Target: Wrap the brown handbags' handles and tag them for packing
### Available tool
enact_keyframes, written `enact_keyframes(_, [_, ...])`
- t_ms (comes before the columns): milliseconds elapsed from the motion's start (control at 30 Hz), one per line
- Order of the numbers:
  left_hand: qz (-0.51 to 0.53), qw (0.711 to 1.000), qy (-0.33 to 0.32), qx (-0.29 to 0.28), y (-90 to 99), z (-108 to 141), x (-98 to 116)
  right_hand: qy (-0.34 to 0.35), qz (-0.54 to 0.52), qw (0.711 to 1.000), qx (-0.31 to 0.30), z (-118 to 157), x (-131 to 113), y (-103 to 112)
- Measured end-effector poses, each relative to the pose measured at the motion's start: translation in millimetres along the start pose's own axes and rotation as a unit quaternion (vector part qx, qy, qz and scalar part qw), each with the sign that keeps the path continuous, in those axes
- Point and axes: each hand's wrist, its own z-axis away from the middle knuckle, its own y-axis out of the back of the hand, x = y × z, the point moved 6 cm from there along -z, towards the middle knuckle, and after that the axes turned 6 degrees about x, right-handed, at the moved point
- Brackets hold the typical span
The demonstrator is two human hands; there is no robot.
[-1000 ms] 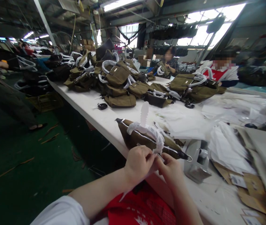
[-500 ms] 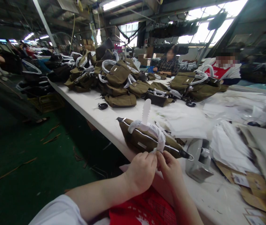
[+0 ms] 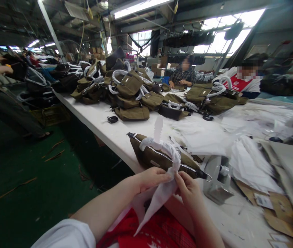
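Head view: the olive bag [image 3: 142, 156] lies at the centre of the frame, close to the bench edge, with its zip side up. At the near end of its wrapped handle [image 3: 173, 151], the left hand [image 3: 153, 179] and right hand [image 3: 189, 187] each pinch the white strip [image 3: 163, 196] between thumb and fingers.

Probable faults:
- Unwinding: the loose tail hangs toward the red apron [image 3: 136, 229]; if either grip slackens, the wrap may loosen.
- Tearing or creasing: the strip looks thin, so uneven pull between the hands could damage it.
- Shifting: neither hand holds the bag body, so a strong pull could drag it off the edge.

Surface: the white bench [image 3: 98, 125] runs diagonally. It carries piled olive bags [image 3: 129, 84] at upper centre, translucent sheets [image 3: 208, 137] at right, a metal fixture [image 3: 217, 182] beside the right hand, and brown card pieces [image 3: 281, 206] at lower right.

Room: green floor [image 3: 58, 193] with scraps at lower left; strip lights [image 3: 143, 7] overhead; two co-workers [image 3: 184, 75] [image 3: 247, 81] seen beyond the bags at upper right.
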Motion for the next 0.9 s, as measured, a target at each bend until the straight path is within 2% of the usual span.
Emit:
enact_keyframes(100, [0.058,0.998,0.021,0.003,-4.9,-2.2,-11.0,0.006,0.019,1.000,0.000,-0.8,1.8,1.4])
enact_keyframes(167, [0.045,0.999,0.001,0.030,-4.3,-3.7,-11.2,-0.004,0.031,0.999,-0.004,0.1,5.4,5.9])
enact_keyframes(233, [0.028,0.997,-0.027,0.066,-2.1,-5.4,-9.4,-0.027,0.038,0.999,0.013,2.7,13.0,20.3])
enact_keyframes(267, [0.025,0.996,-0.034,0.079,-1.5,-6.3,-9.1,-0.039,0.047,0.997,0.041,4.2,18.8,33.6])
enact_keyframes(333, [0.028,0.995,-0.033,0.089,-2.3,-7.7,-10.3,-0.060,0.092,0.983,0.147,7.6,34.1,73.4])
enact_keyframes(367, [0.031,0.995,-0.030,0.088,-3.3,-8.2,-11.2,-0.067,0.136,0.964,0.218,9.9,42.8,98.0])
enact_keyframes(433, [0.027,0.995,-0.033,0.087,-4.7,-8.6,-12.2,-0.075,0.248,0.904,0.339,14.6,60.5,145.6])
enact_keyframes(467, [0.021,0.995,-0.038,0.089,-5.0,-8.7,-12.3,-0.083,0.292,0.879,0.369,15.2,71.0,164.6])
enact_keyframes(500, [0.017,0.995,-0.044,0.090,-5.2,-8.7,-12.2,-0.099,0.313,0.868,0.372,13.8,83.7,179.2])
enact_keyframes(533, [0.014,0.995,-0.048,0.091,-5.4,-8.9,-12.3,-0.120,0.310,0.873,0.356,11.1,97.9,189.4])
enact_keyframes(600, [0.017,0.995,-0.048,0.088,-6.1,-9.6,-13.0,-0.154,0.259,0.904,0.305,5.5,123.8,198.0])
enact_keyframes(667, [0.020,0.995,-0.047,0.087,-6.5,-10.3,-13.2,-0.159,0.206,0.923,0.283,1.9,139.1,197.2])
enact_keyframes(800, [0.022,0.995,-0.048,0.084,-7.8,-9.8,-11.3,-0.140,0.147,0.926,0.317,-0.1,148.1,190.9])
enact_keyframes(900, [0.028,0.995,-0.045,0.079,-9.2,-8.8,-10.0,-0.123,0.108,0.931,0.326,-0.5,145.6,186.0])
